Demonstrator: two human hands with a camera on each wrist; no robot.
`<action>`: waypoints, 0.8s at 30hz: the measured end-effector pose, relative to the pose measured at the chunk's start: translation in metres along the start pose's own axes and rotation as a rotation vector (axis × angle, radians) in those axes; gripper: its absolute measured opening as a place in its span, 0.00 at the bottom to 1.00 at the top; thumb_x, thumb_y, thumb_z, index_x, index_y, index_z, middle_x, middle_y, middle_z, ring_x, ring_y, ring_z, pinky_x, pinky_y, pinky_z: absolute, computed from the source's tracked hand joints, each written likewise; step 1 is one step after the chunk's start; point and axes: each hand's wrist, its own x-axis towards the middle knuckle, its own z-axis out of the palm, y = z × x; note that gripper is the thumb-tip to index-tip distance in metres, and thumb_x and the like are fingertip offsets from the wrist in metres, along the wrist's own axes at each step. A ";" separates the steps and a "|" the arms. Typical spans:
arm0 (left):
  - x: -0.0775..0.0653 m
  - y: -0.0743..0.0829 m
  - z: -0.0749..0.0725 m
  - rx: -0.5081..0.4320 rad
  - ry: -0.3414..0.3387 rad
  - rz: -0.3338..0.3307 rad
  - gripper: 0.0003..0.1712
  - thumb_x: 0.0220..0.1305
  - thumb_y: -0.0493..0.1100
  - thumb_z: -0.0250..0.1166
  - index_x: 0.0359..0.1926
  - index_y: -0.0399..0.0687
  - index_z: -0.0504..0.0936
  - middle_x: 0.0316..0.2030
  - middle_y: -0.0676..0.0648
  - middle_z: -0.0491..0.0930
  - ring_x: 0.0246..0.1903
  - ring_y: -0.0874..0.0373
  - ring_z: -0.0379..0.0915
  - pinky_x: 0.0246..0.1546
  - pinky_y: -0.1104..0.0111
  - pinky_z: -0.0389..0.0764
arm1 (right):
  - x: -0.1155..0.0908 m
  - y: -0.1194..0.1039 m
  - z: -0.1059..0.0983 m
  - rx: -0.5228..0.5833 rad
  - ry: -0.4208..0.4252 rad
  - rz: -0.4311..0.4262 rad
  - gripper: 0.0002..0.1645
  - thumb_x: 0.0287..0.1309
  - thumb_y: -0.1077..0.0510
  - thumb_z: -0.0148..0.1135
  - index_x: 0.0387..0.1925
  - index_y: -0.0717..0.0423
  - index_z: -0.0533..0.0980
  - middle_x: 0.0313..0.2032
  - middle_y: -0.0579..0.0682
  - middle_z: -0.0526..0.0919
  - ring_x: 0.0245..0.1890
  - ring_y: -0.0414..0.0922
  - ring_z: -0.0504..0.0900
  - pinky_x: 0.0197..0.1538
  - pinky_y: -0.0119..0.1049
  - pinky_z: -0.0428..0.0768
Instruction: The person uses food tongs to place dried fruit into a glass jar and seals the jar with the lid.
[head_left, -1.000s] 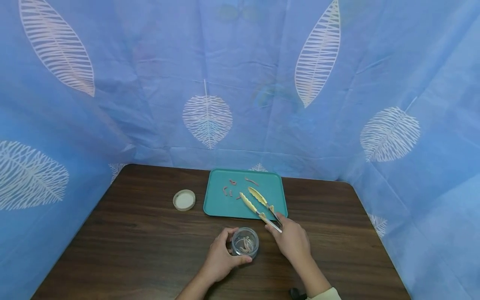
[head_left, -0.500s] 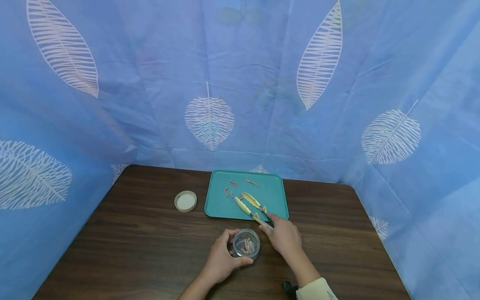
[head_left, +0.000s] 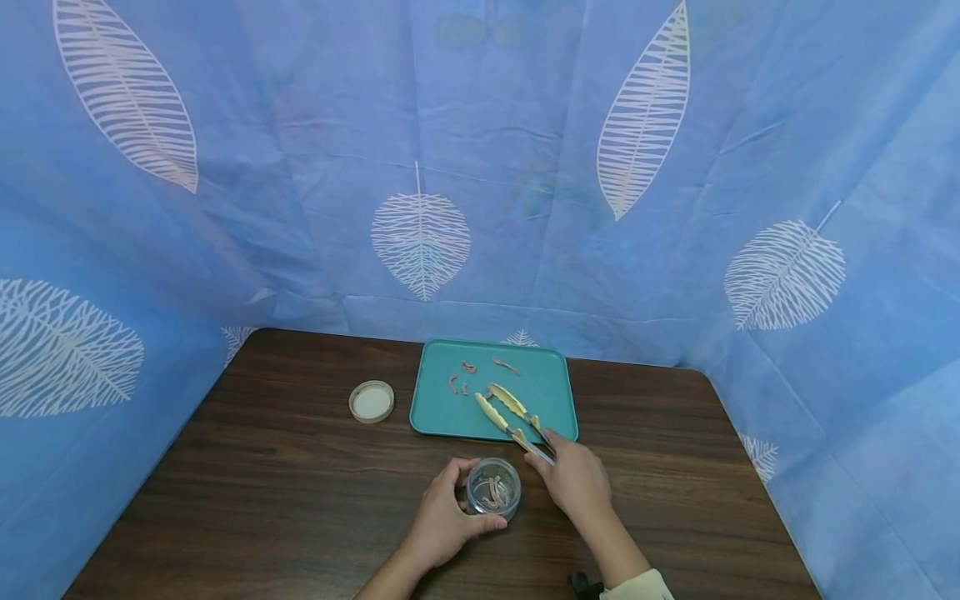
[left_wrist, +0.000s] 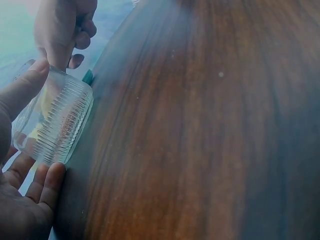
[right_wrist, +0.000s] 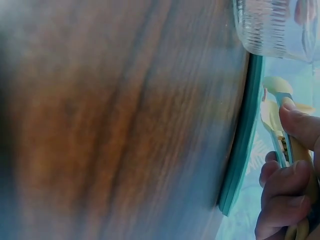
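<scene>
Dark brown wood-grain table (head_left: pixel 285 500): rectangular teal tray (head_left: pixel 543 387) far centre, round pale lid (head_left: pixel 371 402) left of it; clear ribbed jar (left_wrist: pixel 75 115) near centre, contact unclear.

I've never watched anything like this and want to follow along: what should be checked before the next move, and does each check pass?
1. Left hand holding the jar: ok, thumb and fingers are round it.
2. Jar uncovered: ok, the lid lies apart on the table.
3. Right hand holding the tongs: ok.
4. Pink pieces on the tray: ok, several lie there.
5. Tongs closed on one: not ok, their tips stand apart.
6. Tips touching the tray: cannot tell.
</scene>
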 end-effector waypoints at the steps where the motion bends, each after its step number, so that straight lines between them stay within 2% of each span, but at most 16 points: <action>1: 0.000 0.000 0.000 0.002 0.002 0.000 0.51 0.48 0.52 0.90 0.71 0.48 0.75 0.63 0.41 0.80 0.61 0.48 0.75 0.48 0.71 0.84 | -0.002 0.001 -0.001 0.009 0.002 0.000 0.38 0.68 0.39 0.74 0.72 0.53 0.79 0.61 0.64 0.88 0.49 0.65 0.90 0.45 0.60 0.88; 11: 0.000 0.000 0.000 0.010 0.017 0.005 0.51 0.47 0.52 0.91 0.70 0.50 0.76 0.61 0.42 0.81 0.59 0.51 0.75 0.47 0.73 0.82 | -0.033 0.011 -0.015 0.051 0.061 -0.023 0.37 0.67 0.42 0.75 0.71 0.55 0.80 0.58 0.65 0.89 0.50 0.64 0.91 0.47 0.61 0.88; 14: 0.000 -0.001 0.000 0.009 0.020 0.006 0.51 0.46 0.52 0.91 0.70 0.50 0.76 0.60 0.42 0.81 0.58 0.51 0.75 0.47 0.73 0.83 | -0.044 0.013 -0.021 0.061 0.079 -0.031 0.36 0.65 0.43 0.77 0.69 0.53 0.81 0.54 0.64 0.91 0.46 0.60 0.92 0.43 0.57 0.87; 18: 0.000 0.000 0.000 0.003 0.026 0.007 0.51 0.46 0.51 0.91 0.70 0.49 0.76 0.60 0.42 0.81 0.58 0.52 0.75 0.47 0.73 0.83 | -0.058 0.015 -0.029 0.076 0.076 -0.037 0.34 0.64 0.43 0.78 0.68 0.50 0.83 0.49 0.58 0.93 0.38 0.50 0.89 0.38 0.52 0.84; 21: -0.001 0.001 0.000 0.004 0.025 0.006 0.52 0.46 0.51 0.91 0.71 0.49 0.76 0.59 0.42 0.81 0.58 0.52 0.75 0.47 0.73 0.83 | -0.070 0.015 -0.036 0.093 0.053 -0.025 0.34 0.63 0.43 0.78 0.68 0.48 0.83 0.48 0.54 0.94 0.35 0.44 0.85 0.37 0.47 0.83; 24: -0.001 0.001 0.000 0.003 0.019 0.005 0.52 0.47 0.51 0.91 0.71 0.48 0.76 0.59 0.42 0.81 0.58 0.52 0.76 0.48 0.73 0.83 | -0.082 0.016 -0.045 0.105 0.031 -0.002 0.35 0.63 0.43 0.79 0.68 0.45 0.82 0.48 0.50 0.93 0.36 0.41 0.84 0.39 0.46 0.84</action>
